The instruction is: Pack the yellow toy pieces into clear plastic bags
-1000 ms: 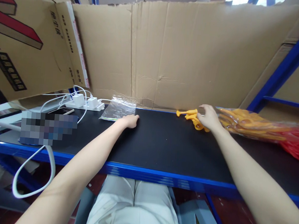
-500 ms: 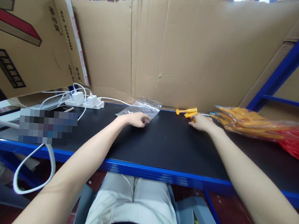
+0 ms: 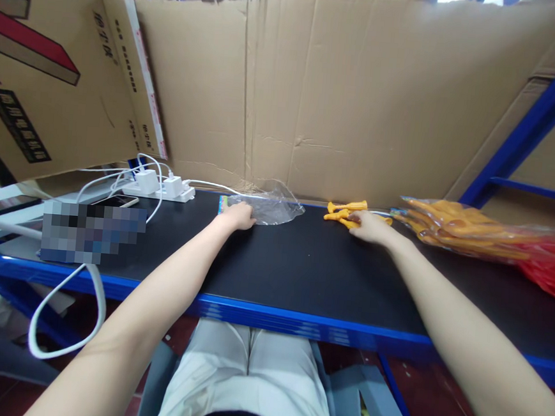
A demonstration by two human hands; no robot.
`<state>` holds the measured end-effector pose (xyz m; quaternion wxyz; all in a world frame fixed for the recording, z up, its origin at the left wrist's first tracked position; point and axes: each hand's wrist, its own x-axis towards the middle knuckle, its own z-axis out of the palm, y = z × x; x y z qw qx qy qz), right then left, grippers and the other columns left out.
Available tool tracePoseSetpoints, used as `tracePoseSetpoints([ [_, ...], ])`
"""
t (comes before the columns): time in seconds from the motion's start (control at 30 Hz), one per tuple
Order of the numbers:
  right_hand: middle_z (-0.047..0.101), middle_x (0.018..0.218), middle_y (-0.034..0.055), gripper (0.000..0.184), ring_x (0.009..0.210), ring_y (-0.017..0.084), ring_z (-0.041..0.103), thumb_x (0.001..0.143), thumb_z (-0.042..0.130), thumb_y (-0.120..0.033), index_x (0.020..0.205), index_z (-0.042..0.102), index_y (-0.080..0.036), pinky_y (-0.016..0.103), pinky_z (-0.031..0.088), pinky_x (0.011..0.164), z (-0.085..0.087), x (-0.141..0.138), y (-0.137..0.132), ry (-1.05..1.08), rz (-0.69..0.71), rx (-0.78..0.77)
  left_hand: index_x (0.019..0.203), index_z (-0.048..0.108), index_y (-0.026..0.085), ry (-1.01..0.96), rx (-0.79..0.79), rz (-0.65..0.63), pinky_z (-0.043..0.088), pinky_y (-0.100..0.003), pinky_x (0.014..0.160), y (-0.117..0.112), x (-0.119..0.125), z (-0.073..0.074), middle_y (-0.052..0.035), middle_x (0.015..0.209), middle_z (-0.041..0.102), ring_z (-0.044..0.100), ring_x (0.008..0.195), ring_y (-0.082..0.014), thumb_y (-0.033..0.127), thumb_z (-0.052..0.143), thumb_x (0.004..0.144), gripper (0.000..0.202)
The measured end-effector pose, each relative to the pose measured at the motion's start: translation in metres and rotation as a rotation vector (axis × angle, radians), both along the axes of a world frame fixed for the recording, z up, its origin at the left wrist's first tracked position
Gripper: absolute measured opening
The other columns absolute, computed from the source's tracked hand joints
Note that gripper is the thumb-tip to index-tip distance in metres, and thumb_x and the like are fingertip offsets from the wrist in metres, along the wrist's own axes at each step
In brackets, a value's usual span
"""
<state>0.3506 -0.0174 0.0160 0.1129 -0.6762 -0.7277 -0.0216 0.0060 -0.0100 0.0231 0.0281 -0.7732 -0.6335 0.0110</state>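
Note:
A clear plastic bag [image 3: 278, 207] with a small coloured label at its left end lies at the back of the black tabletop. My left hand [image 3: 239, 216] is closed on its left part, fingers curled and mostly hidden from above. Several small orange plastic pieces [image 3: 338, 215], with slim stems and wider ends, lie to the right near the cardboard. My right hand [image 3: 371, 228] is over the nearest of them, its thumb and fingers closed around one piece, part of which sticks out on both sides of the hand.
A clear bag of larger orange pieces [image 3: 453, 225] lies at the right, beside red plastic [image 3: 554, 265]. A white power strip [image 3: 182, 193] with chargers and cables stands at the left, near a phone [image 3: 127, 202]. Cardboard [image 3: 363, 99] walls the back; a blue rail [image 3: 306, 326] edges the front.
My left hand has moved left along the clear bag, which now looks more spread out. Beside my right hand, an orange piece has shifted and shows further left.

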Motion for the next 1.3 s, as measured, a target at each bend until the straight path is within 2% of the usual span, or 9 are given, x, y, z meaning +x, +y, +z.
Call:
tracePoseSetpoints([
  [0.1, 0.062, 0.110, 0.0092, 0.047, 0.096, 0.022, 0.059, 0.066, 0.054, -0.018, 0.113, 0.058, -0.014, 0.029, 0.045, 0.082, -0.001, -0.002, -0.001, 0.062, 0.046, 0.004, 0.113, 0.057, 0.019, 0.019, -0.042, 0.104, 0.013, -0.068, 0.094, 0.001, -0.002, 0.000, -0.0148, 0.125, 0.052, 0.047, 0.113, -0.0343, 0.032, 0.043, 0.082, 0.037],
  [0.2, 0.062, 0.111, 0.0068, 0.047, 0.096, 0.021, 0.059, 0.064, 0.055, -0.015, 0.111, 0.058, -0.015, 0.029, 0.045, 0.084, 0.000, -0.004, -0.003, 0.104, 0.137, 0.015, 0.114, 0.057, 0.020, 0.012, -0.082, 0.138, 0.008, -0.070, 0.095, 0.006, -0.006, -0.003, -0.0137, 0.119, 0.057, 0.045, 0.115, -0.0335, 0.020, 0.042, 0.079, 0.037],
  [0.4, 0.062, 0.109, 0.0061, 0.042, 0.086, 0.017, 0.060, 0.068, 0.055, -0.016, 0.110, 0.058, -0.017, 0.027, 0.047, 0.077, 0.001, -0.020, -0.012, 0.213, 0.264, -0.003, 0.117, 0.053, 0.023, -0.026, 0.010, 0.136, 0.013, -0.070, 0.094, 0.023, -0.023, -0.017, -0.0103, 0.131, 0.047, 0.028, 0.128, -0.0332, 0.017, 0.037, 0.079, 0.041],
  [0.6, 0.059, 0.113, 0.0084, 0.045, 0.095, 0.020, 0.057, 0.072, 0.056, -0.026, 0.116, 0.054, -0.016, 0.031, 0.044, 0.084, -0.011, -0.045, -0.015, 0.309, 0.291, -0.019, 0.117, 0.053, 0.022, -0.055, 0.076, 0.156, 0.017, -0.066, 0.097, 0.025, -0.029, -0.019, -0.0129, 0.129, 0.046, 0.031, 0.126, -0.0312, 0.020, 0.037, 0.082, 0.038],
  [0.77, 0.060, 0.112, 0.0083, 0.052, 0.096, 0.022, 0.057, 0.072, 0.059, -0.036, 0.120, 0.052, -0.016, 0.034, 0.044, 0.084, -0.018, -0.047, -0.009, 0.372, 0.257, -0.062, 0.110, 0.059, 0.022, -0.053, 0.085, 0.199, 0.026, -0.057, 0.097, 0.019, -0.027, -0.014, -0.0134, 0.125, 0.049, 0.040, 0.120, -0.0317, 0.017, 0.041, 0.080, 0.036],
  [0.9, 0.054, 0.123, 0.0081, 0.061, 0.107, 0.023, 0.053, 0.068, 0.063, -0.042, 0.124, 0.051, -0.020, 0.035, 0.039, 0.092, -0.015, -0.040, -0.001, 0.438, 0.249, -0.181, 0.107, 0.061, 0.021, -0.046, 0.093, 0.203, 0.035, -0.048, 0.094, 0.018, -0.027, -0.012, -0.0132, 0.124, 0.050, 0.042, 0.118, -0.0305, 0.018, 0.043, 0.078, 0.035],
  [1.0, 0.043, 0.135, 0.0096, 0.068, 0.119, 0.023, 0.045, 0.067, 0.065, -0.043, 0.128, 0.047, -0.018, 0.034, 0.030, 0.102, -0.010, -0.041, 0.002, 0.474, 0.276, -0.273, 0.111, 0.059, 0.021, -0.053, 0.079, 0.196, 0.037, -0.045, 0.093, 0.019, -0.029, -0.013, -0.0135, 0.125, 0.050, 0.043, 0.117, -0.0296, 0.020, 0.043, 0.077, 0.037],
  [1.13, 0.030, 0.143, 0.0083, 0.064, 0.126, 0.023, 0.036, 0.070, 0.063, -0.040, 0.128, 0.048, -0.018, 0.033, 0.022, 0.107, -0.002, -0.054, 0.008, 0.454, 0.280, -0.348, 0.116, 0.055, 0.021, -0.059, 0.061, 0.200, 0.037, -0.044, 0.093, 0.022, -0.031, -0.015, -0.0137, 0.126, 0.048, 0.042, 0.118, -0.0293, 0.022, 0.043, 0.078, 0.040],
  [1.3, 0.037, 0.140, 0.0085, 0.063, 0.125, 0.024, 0.038, 0.070, 0.062, -0.039, 0.127, 0.047, -0.018, 0.035, 0.026, 0.105, -0.001, -0.069, 0.017, 0.422, 0.226, -0.335, 0.120, 0.052, 0.022, -0.064, 0.061, 0.205, 0.035, -0.045, 0.094, 0.026, -0.033, -0.019, -0.0148, 0.127, 0.046, 0.041, 0.119, -0.0305, 0.025, 0.044, 0.078, 0.042],
])
